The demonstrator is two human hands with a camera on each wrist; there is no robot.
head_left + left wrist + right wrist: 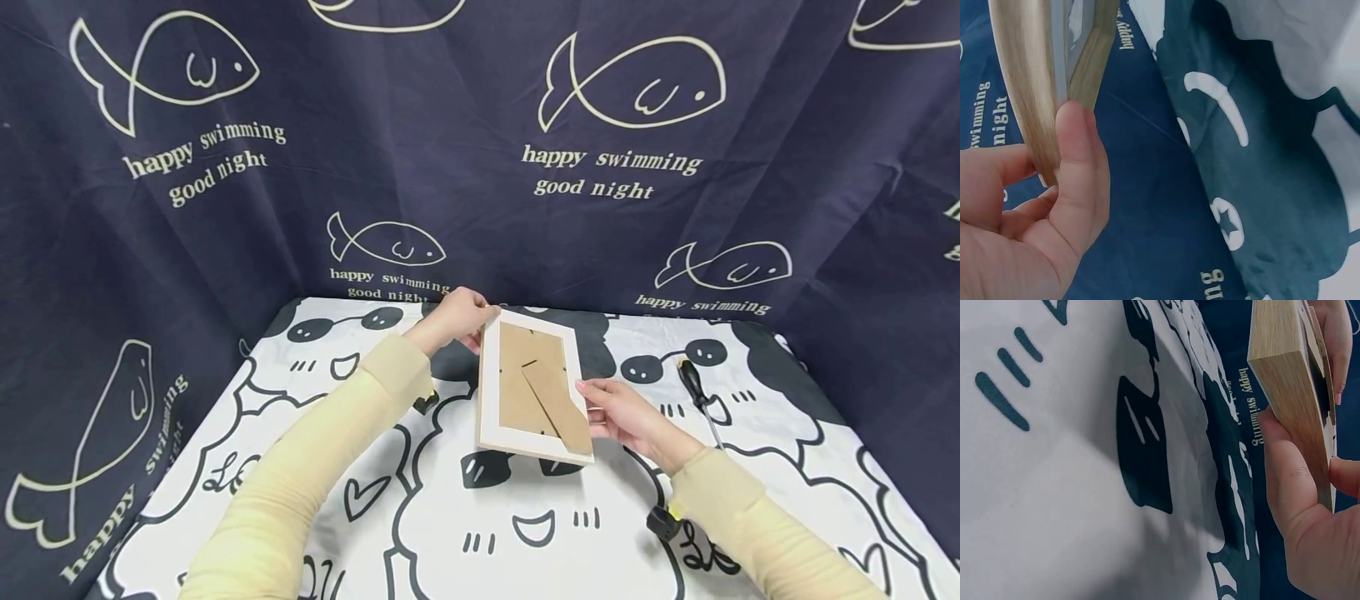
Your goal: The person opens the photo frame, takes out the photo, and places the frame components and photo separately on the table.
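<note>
Both hands (461,319) (624,412) grip a picture frame (531,379) above a cartoon-print cloth (607,558), before navy fish-print fabric (465,125).

1. Between the hands, the pale wooden rectangular picture frame (534,387) with a white-bordered brown back hides its front from the head view.
2. Behind it, some fingertips of the left hand (459,317) and right hand (624,414) are hidden.
3. Right of the right hand, the black-handled, metal-shafted screwdriver (700,398) has an indistinct tip.
4. Above the left hand, the left wrist view crops the frame.
</note>
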